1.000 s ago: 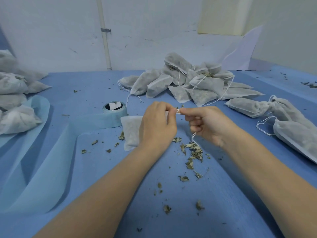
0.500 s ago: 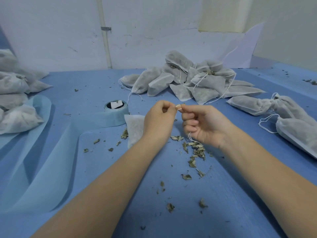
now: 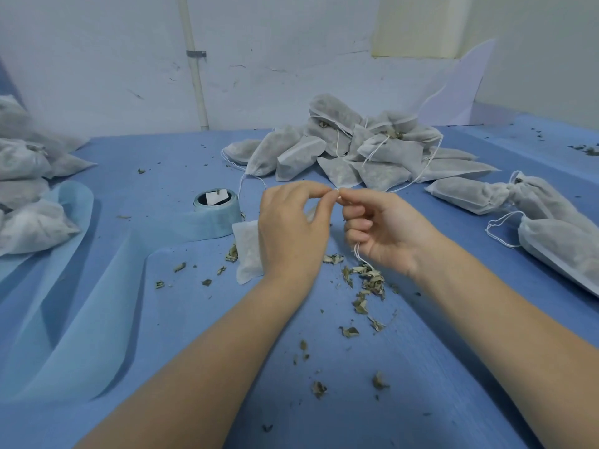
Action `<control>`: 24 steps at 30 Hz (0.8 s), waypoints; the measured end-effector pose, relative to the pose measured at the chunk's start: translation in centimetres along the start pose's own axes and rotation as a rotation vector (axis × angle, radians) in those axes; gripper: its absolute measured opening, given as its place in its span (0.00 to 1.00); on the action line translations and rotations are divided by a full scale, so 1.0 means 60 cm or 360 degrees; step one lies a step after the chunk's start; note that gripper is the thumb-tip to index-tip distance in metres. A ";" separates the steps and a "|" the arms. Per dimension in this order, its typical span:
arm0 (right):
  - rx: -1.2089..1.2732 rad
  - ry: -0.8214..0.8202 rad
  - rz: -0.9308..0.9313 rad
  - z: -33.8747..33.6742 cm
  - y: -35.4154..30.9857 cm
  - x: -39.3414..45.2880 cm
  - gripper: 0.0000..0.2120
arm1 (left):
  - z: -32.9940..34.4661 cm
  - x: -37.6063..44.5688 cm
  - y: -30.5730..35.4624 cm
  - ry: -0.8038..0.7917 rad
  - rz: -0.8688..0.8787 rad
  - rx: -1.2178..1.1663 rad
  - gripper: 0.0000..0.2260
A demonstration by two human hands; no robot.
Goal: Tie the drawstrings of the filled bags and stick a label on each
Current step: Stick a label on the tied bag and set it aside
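Observation:
A small white fabric bag (image 3: 248, 251) lies on the blue table, mostly hidden behind my left hand (image 3: 293, 234). Its thin white drawstring (image 3: 358, 254) hangs down from my right hand (image 3: 385, 231) onto the loose leaves. Both hands meet fingertip to fingertip just above the bag, each pinching the string between thumb and forefinger. The bag's neck is hidden behind my fingers. A roll of pale blue label tape (image 3: 216, 202) stands left of the bag, its strip trailing toward the front left.
A heap of filled bags (image 3: 353, 150) sits at the back centre. More bags (image 3: 551, 222) lie at the right and others (image 3: 26, 196) at the left edge. Dried leaf bits (image 3: 369, 283) are scattered in front of my hands.
My hands stay together on the string; my left hand has loosened off the bag's top and its fingers have lifted to pinch at the fingertips. The bag has not moved.

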State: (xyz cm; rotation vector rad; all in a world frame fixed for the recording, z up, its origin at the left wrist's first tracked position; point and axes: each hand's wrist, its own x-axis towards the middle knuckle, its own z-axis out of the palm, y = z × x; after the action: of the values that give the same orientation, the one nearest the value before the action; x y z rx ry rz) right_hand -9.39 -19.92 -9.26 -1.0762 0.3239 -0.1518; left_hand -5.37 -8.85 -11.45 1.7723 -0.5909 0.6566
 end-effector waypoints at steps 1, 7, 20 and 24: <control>-0.0094 0.0035 -0.0061 0.000 0.001 0.000 0.05 | -0.001 0.001 -0.001 0.0014 0.0029 0.0031 0.03; -0.0802 0.0275 -0.0553 -0.006 0.004 -0.001 0.13 | 0.000 0.004 -0.006 -0.0008 0.0274 0.0295 0.05; -0.0652 0.0143 -0.0714 0.018 0.037 0.011 0.08 | -0.009 0.023 0.008 -0.0298 -0.0406 -0.0065 0.10; -0.0928 0.0296 -0.0846 0.015 0.037 0.008 0.08 | -0.009 0.028 0.006 -0.0353 -0.0396 0.0109 0.05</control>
State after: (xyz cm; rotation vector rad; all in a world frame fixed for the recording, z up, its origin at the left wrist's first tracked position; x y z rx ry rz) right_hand -8.70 -18.27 -10.91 -1.7185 0.2454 -0.6650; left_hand -4.47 -8.53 -9.90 1.9587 -0.4891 0.3145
